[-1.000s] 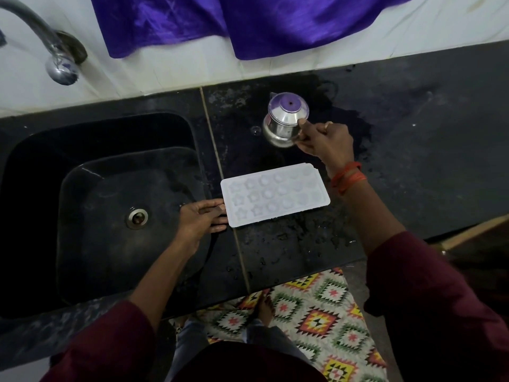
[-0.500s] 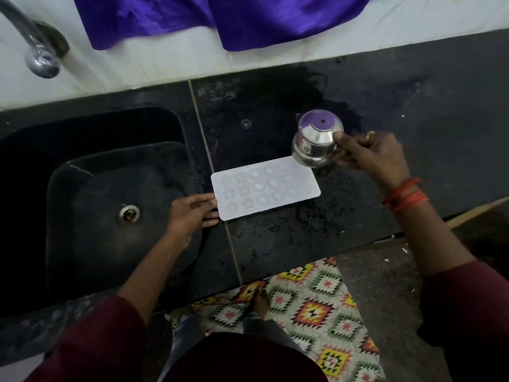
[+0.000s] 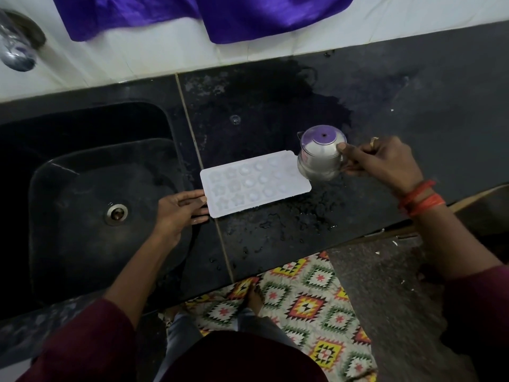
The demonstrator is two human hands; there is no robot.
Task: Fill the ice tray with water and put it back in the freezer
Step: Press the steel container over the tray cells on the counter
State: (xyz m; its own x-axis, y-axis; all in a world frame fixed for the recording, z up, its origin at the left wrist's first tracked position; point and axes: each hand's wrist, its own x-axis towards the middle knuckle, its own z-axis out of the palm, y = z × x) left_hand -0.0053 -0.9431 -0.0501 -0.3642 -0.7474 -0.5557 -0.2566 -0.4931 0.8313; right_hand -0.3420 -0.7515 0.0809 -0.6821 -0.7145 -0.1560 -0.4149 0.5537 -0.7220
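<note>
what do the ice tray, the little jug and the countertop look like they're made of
Ice tray: probably matte white plastic or silicone, with moulded star and round cells, no glare.
Jug, held in the right hand: looks like polished stainless steel, with mirror-like reflections on its rounded body.
Countertop: dark polished stone, likely granite, speckled, with a visible slab seam and wet patches.
</note>
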